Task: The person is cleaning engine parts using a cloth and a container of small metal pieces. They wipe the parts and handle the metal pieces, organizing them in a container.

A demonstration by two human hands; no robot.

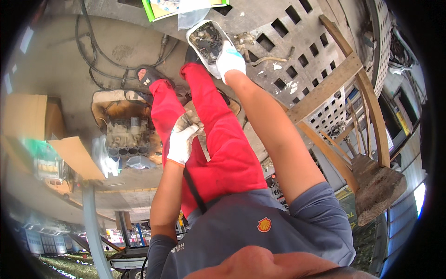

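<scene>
My right hand (pixel 230 59), in a white glove, is at the right side of a white tub (pixel 190 35). Its fingers lap over the rim and appear to grip it; their tips are partly hidden. Dark, greasy small metal parts (pixel 207 41) fill the tub. In front of my red trousers is my left hand (pixel 180 142), also gloved, with dirty fingertips. Its fingers are curled together, and whatever they may hold is too small to name. An engine block (pixel 127 135) with a row of round bores lies to the left of my legs, on a stained surface.
A perforated metal plate (pixel 288 69) spreads out at the upper right, with a wooden chair frame (pixel 325 88) over it. Cables (pixel 93 46) loop at the upper left. An opened cardboard box (pixel 28 116) stands at the left, near clear plastic bags (pixel 104 158). A green-edged box (pixel 160 10) is at the top.
</scene>
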